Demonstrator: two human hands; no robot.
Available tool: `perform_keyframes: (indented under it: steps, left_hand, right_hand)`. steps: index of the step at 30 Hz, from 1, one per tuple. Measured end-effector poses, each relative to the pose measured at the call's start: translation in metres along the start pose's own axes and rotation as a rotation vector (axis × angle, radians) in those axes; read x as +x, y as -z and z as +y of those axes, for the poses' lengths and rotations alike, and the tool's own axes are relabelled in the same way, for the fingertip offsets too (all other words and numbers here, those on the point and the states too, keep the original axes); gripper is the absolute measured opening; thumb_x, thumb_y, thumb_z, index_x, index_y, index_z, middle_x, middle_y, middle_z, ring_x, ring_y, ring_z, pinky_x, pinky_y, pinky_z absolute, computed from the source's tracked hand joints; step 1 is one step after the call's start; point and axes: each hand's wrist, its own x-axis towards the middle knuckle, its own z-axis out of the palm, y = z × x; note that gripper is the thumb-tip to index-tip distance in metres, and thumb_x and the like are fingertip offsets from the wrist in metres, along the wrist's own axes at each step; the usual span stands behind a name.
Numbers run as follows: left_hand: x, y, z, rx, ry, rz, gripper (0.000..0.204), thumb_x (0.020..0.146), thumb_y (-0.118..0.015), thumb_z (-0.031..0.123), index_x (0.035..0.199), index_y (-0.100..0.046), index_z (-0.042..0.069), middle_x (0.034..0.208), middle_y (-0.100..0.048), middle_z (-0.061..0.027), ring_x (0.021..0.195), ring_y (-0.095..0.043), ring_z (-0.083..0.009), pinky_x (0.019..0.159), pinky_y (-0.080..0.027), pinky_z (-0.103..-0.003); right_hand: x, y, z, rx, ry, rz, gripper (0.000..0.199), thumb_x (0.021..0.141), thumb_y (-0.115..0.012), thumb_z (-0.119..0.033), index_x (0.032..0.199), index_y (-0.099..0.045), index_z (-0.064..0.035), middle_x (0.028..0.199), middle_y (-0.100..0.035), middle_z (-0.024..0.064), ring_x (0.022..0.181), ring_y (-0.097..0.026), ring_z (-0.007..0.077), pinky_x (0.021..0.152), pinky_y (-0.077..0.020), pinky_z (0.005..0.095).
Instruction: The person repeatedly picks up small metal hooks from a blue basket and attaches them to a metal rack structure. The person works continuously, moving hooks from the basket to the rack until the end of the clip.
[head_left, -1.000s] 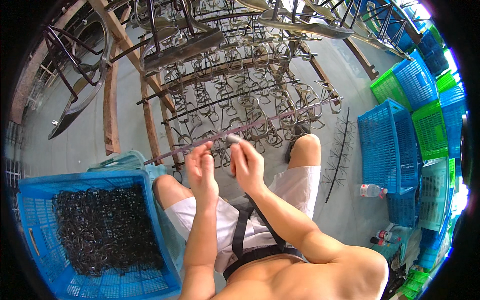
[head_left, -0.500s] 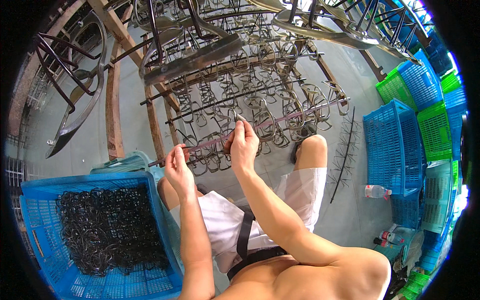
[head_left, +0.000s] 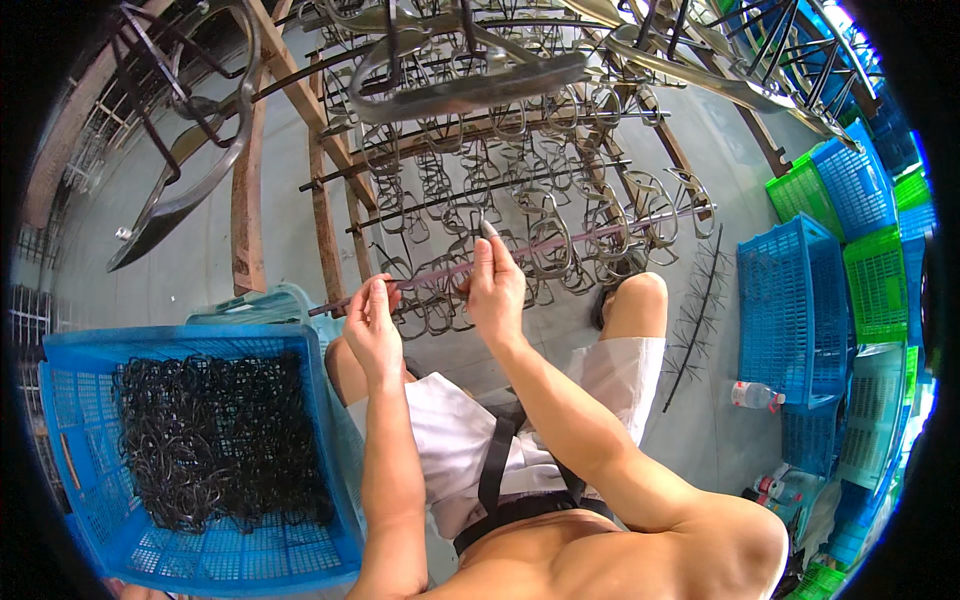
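1. Two hands up by one purplish rod (head_left: pixel 437 274). R hand (head_left: pixel 497 293): thumb & index pinch a small grey metal piece (head_left: pixel 488 229), its tip poking past them. L hand (head_left: pixel 377 325): thumb & fingertips close together nr the rod's L end; can't tell if they grip it.
2. Done, far as I see: metal loops (head_left: pixel 566 238) hang along the rod, R of the R fingers. Remaining: stretch btwn both hands' fingertips looks mostly bare, tho pieces show behind/below; I'd guess part-filled.
3. Below & L of the L fingers: blue crate (head_left: pixel 190 338) w/ a tangled heap of black wiry pieces (head_left: pixel 215 440). Pale teal crate (head_left: pixel 260 300) just behind; contents unclear.
4. Well R of the R fingers: stacked blue crates (head_left: pixel 770 300) & green crates (head_left: pixel 875 285), contents unclear. Clear bottle (head_left: pixel 755 395) beside.
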Motion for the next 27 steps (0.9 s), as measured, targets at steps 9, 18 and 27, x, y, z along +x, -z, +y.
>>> perform_keyframes:
  steps: [9,18,27]
  left_hand:
    - [0.000,0.092,0.038,0.095,-0.080,0.079,0.023,0.092,-0.054,0.017,0.108,-0.056,0.001,0.106,-0.060,-0.0105,0.095,-0.059,-0.0199,0.079,-0.051,-0.030]
    - [0.047,0.334,-0.039,1.182,0.360,0.186,0.039,0.082,-0.062,0.023,0.112,-0.056,-0.001,0.109,-0.061,-0.0197,0.102,-0.058,-0.0311,0.088,-0.044,-0.038]
    - [0.057,0.302,-0.095,1.200,0.486,0.104,0.049,0.083,-0.057,0.034,0.124,-0.049,0.009,0.114,-0.058,-0.0228,0.106,-0.055,-0.0389,0.088,-0.045,-0.044]
  right_hand:
    - [0.006,0.037,-0.016,0.308,-0.194,-0.253,0.025,0.096,-0.045,-0.020,0.105,-0.052,0.0026,0.066,-0.048,0.0015,0.061,-0.057,0.0125,0.053,-0.0531,0.0265]
    - [0.010,0.030,0.017,0.111,0.109,-0.205,0.032,0.097,-0.043,-0.022,0.120,-0.045,0.0000,0.066,-0.053,0.0040,0.054,-0.052,0.0107,0.048,-0.0449,0.0255]
    - [-0.046,0.080,0.032,-0.216,-0.158,-0.337,0.043,0.098,-0.038,-0.028,0.133,-0.032,-0.0041,0.088,-0.057,0.0071,0.075,-0.055,0.0135,0.065,-0.0461,0.0265]
